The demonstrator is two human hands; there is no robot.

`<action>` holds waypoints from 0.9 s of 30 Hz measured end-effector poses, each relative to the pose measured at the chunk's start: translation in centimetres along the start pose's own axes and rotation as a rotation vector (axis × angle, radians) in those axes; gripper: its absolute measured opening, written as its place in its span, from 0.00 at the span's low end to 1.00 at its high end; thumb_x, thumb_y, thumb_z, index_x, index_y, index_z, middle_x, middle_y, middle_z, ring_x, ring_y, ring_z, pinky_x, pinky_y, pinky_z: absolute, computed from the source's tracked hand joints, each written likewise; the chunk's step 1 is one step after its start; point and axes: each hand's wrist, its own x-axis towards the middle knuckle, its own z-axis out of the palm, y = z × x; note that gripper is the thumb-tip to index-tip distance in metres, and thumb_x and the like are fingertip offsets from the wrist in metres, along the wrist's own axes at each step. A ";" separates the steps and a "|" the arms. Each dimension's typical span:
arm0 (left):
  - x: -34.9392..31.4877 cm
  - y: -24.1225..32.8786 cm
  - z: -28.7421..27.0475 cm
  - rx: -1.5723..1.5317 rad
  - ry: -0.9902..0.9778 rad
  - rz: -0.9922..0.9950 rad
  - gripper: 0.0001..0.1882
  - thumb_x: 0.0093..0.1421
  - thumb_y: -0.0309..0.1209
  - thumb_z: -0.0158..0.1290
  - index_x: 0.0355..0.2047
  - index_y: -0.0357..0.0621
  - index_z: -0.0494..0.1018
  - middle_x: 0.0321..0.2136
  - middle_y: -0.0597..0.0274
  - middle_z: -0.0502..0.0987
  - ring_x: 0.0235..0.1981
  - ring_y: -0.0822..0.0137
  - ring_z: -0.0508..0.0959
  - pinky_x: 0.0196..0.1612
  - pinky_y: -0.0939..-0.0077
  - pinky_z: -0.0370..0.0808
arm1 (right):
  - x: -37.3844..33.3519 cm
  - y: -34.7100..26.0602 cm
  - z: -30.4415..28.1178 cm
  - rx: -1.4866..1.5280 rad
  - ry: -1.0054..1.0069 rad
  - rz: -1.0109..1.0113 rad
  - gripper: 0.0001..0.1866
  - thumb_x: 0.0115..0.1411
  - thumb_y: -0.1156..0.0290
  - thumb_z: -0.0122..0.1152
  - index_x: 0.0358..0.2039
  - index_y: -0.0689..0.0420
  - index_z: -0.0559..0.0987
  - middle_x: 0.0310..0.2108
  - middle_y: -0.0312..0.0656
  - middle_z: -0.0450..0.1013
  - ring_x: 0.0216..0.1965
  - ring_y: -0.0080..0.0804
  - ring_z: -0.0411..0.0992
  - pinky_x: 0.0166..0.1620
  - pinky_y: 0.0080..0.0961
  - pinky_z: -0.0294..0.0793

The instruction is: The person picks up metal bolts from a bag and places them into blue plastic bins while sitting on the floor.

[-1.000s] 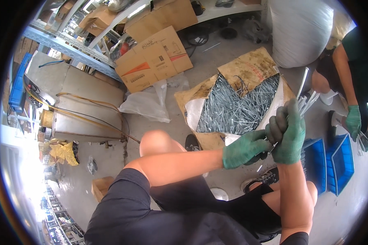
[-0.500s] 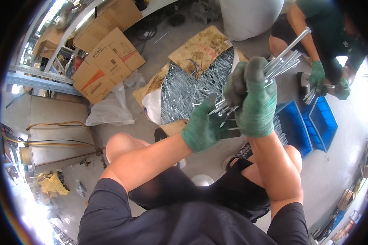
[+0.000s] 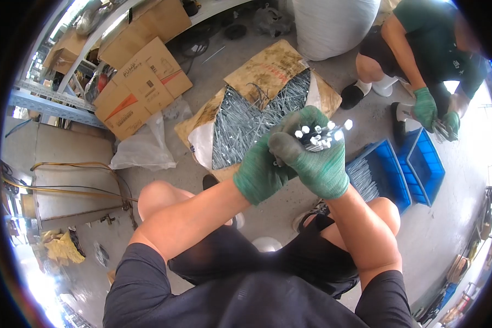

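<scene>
Because the two hands meet just in front of the person's body, much of the bundle of metal rods is hidden, and only a cluster of pale heads shows, facing up toward the camera above the floor. The right hand, in a green glove with dark-coated fingers, is curled closed around the bundle, its thumb laid across toward the left. The left hand, gloved alike, presses in beside it; its fingers are hidden behind the right one, so I cannot tell how far they are closed or whether they grip the rods. Beyond them, an opened brown sack holds a heap of loose rods, and to the right a blue crate holds more, lying roughly side by side, with a second blue crate next to it. Judging by their look, the rods should be stiff, hard to damage, light singly but weighty in a fistful; smooth shafts would probably slide along one another. A full wrap around the shafts just below the heads seems the surest hold, the heads acting as a stop and the coated fingers adding grip.
</scene>
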 end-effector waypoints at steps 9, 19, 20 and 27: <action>0.1 0.1 -1.4 0.153 -0.031 0.076 0.25 0.74 0.45 0.44 0.63 0.44 0.65 0.54 0.60 0.73 0.54 0.67 0.76 0.59 0.70 0.77 | 0.0 -0.3 0.0 -0.105 -0.069 -0.014 0.09 0.56 0.71 0.72 0.34 0.59 0.81 0.32 0.38 0.79 0.31 0.22 0.75 0.35 0.23 0.76; -1.4 -1.2 0.2 0.354 -0.159 0.093 0.29 0.72 0.55 0.42 0.64 0.50 0.62 0.55 0.60 0.71 0.56 0.64 0.74 0.62 0.64 0.73 | 0.1 1.1 -1.1 -0.589 -0.072 -0.595 0.15 0.44 0.60 0.72 0.21 0.55 0.75 0.27 0.39 0.73 0.33 0.42 0.75 0.34 0.36 0.72; -1.7 -1.0 0.1 0.351 -0.257 0.185 0.29 0.72 0.55 0.41 0.64 0.51 0.61 0.56 0.59 0.70 0.57 0.64 0.73 0.63 0.64 0.72 | 0.5 1.4 -1.4 -0.593 -0.198 -0.677 0.15 0.41 0.60 0.72 0.22 0.54 0.75 0.31 0.38 0.74 0.37 0.42 0.75 0.40 0.40 0.72; -2.2 2.5 -0.2 0.134 0.004 -0.136 0.28 0.70 0.56 0.47 0.60 0.52 0.69 0.51 0.58 0.76 0.51 0.61 0.78 0.53 0.61 0.79 | -1.8 2.2 -1.3 -1.108 -0.318 -0.694 0.10 0.39 0.62 0.75 0.20 0.44 0.79 0.55 0.31 0.73 0.70 0.50 0.60 0.68 0.75 0.40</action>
